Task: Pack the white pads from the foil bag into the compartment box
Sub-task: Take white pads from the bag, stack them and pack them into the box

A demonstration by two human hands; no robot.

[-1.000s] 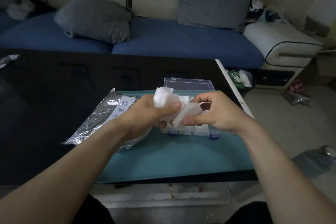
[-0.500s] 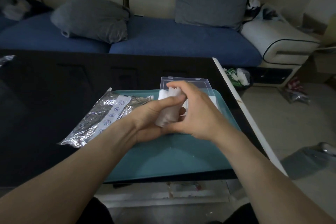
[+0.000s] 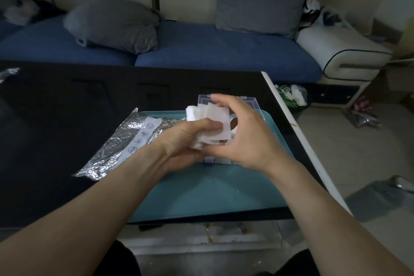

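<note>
Hiding compartment box: both hands, pads

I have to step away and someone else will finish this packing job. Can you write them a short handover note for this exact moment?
Left hand: gripping a bunch of white pads above the teal tray.
Right hand: at the same bunch, fingers curled over it, seemingly picking one pad off.
Compartment box: on the tray under the hands, lid open at the far side; white pads show along its near edge, the rest is hidden.
Foil bag: lying left of the box, partly on the tray.
Done: some pads packed.
Left: place the held pads, check the bag for more.
</note>
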